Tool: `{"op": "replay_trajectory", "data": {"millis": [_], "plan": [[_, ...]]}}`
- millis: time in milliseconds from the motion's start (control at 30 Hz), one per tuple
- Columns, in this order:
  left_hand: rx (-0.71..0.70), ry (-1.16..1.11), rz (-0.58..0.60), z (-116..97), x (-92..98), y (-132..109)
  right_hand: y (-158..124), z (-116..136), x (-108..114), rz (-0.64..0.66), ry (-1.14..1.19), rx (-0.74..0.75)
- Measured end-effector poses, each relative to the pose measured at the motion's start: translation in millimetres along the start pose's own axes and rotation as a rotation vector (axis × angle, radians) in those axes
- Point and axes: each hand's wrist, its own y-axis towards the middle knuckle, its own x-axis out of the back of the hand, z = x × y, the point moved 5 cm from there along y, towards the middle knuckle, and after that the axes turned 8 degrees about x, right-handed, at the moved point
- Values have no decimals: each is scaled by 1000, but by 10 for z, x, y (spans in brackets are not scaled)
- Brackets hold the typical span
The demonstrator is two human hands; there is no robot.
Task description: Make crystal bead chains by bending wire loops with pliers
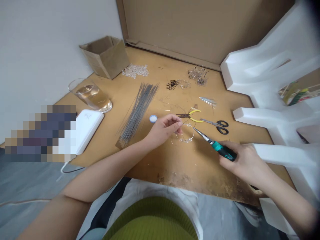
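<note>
My left hand pinches a wire ring with clear beads at its left side, held over the table. My right hand is wrapped round the teal and black handles of long-nose pliers. The thin metal tips of the pliers point left, close to the right edge of the ring; I cannot tell whether they touch it. Just beyond the ring lie yellow-handled pliers and black-handled scissors. A small round blue and white lid-like piece rests near my left wrist.
A bundle of grey wires lies left of centre. Behind are loose clear beads, a cardboard box and black loops. A glass of amber liquid and a white power bank stand left. White foam borders the right.
</note>
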Motion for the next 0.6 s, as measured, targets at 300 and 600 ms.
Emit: {"op": "replay_trajectory", "data": {"millis": [300,600], "plan": [[-36,38,-43,29,16,6,-52,49,-20,-26,-27,31],[-68,11,-69,21,42,15,-78,122,-27,-48,-46,66]]}}
